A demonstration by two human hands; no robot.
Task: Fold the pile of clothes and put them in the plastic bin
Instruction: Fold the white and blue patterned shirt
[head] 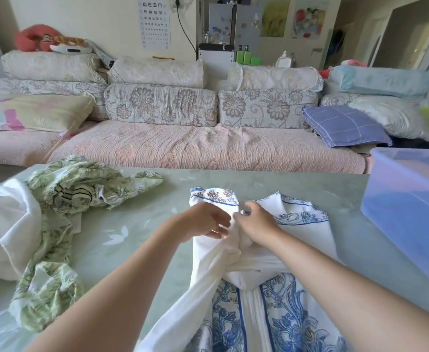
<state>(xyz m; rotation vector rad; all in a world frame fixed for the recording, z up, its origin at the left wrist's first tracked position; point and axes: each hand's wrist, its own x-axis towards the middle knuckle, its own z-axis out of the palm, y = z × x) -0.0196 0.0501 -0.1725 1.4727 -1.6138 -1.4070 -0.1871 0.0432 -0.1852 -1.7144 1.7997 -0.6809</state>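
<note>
The blue-and-white garment [279,313] lies on the table [259,182], its folding barely begun: left hand [208,222] and right hand [257,224] both pinch its white cloth. Next, I'd guess, smooth and double it; plastic bin [411,199] waits right, pile [81,189] left

Tumbling E rows on wall eye chart [155,21]

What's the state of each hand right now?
Left hand: closed, gripping the blue-and-white garment.
Right hand: closed, pinching the same garment near its collar.
</note>
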